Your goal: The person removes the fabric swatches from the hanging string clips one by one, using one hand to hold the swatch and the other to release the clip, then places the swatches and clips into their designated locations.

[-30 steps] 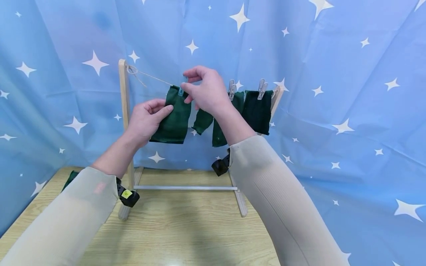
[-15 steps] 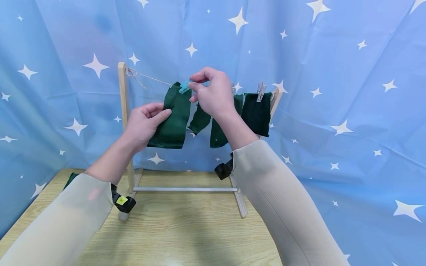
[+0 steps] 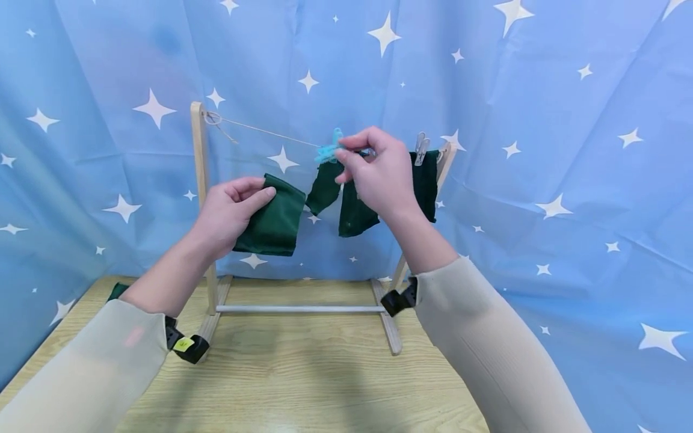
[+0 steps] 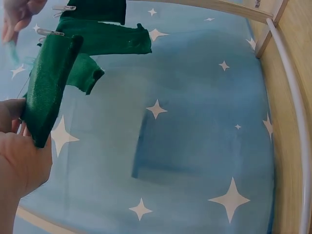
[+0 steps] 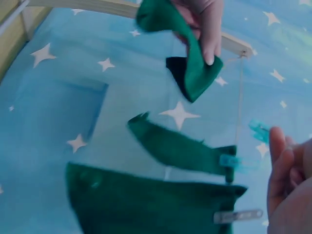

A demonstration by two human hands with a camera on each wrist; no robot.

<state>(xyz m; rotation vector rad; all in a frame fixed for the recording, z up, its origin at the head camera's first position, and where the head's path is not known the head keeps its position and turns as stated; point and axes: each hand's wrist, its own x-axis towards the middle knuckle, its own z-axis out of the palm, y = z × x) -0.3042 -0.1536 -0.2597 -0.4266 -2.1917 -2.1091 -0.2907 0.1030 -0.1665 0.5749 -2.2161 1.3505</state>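
Note:
My left hand [image 3: 224, 210] pinches a small green cloth [image 3: 275, 219] by its upper left corner, thumb in front. The cloth hangs below the string line [image 3: 265, 130], apart from it. Between the thumb and fingers of my right hand [image 3: 385, 174] is a teal clothespin [image 5: 260, 130], off the line. Another teal clothespin [image 5: 231, 162] fastens a narrow green cloth [image 3: 325, 189] to the line. A wider green cloth [image 3: 355, 210] hangs by a clear clothespin [image 5: 238, 216], partly behind my right hand. At the right end, a dark green cloth [image 3: 426, 183] hangs from another clear clothespin [image 3: 421, 148].
A wooden rack [image 3: 200, 150] with a white crossbar [image 3: 300, 308] stands on the wood-grain table [image 3: 281, 385]. More green cloth [image 3: 116, 291] lies at the table's left, behind my left forearm. A blue star-patterned curtain [image 3: 541, 198] hangs behind and alongside.
The teal clothespin has come off the left cloth and moved right with my right hand. My left hand has lowered that cloth away from the line.

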